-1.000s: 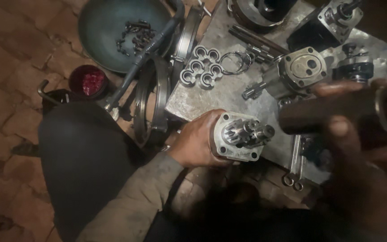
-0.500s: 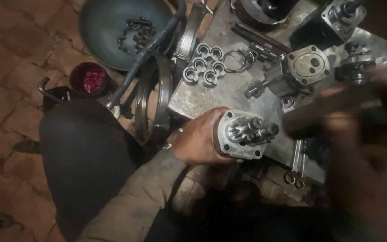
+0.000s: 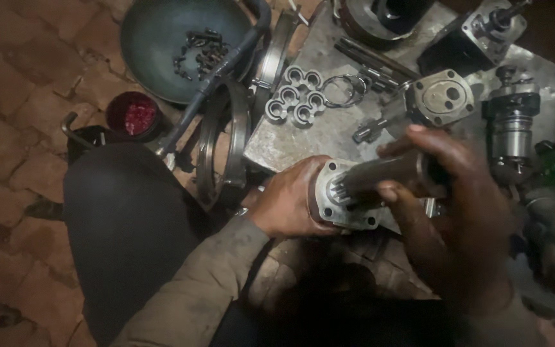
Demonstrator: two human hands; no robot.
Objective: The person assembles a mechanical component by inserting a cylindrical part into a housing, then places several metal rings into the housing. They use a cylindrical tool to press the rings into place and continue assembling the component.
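Item one: my left hand, wrapped around the back of a pale metal flanged housing, held just off the near edge of the steel plate that serves as work surface. Item two: my right hand, fingers closed around a dark steel shaft whose splined end sits at the housing's face; how deep it is seated I cannot tell. Item three, at 12 o'clock from the housing: a cluster of small bearing rings lying touching one another on the plate, with a thin wire ring just beside them at 3 o'clock. Item four, at 1 o'clock: a round flanged cover with bolt holes. Item five, at 3 o'clock: an upright cylindrical assembly. Item six, at 10 o'clock, on the brick floor: a dark round pan holding loose bolts, and near it a small pot of red grease. Item seven: large metal rings leaning against the plate's left edge.
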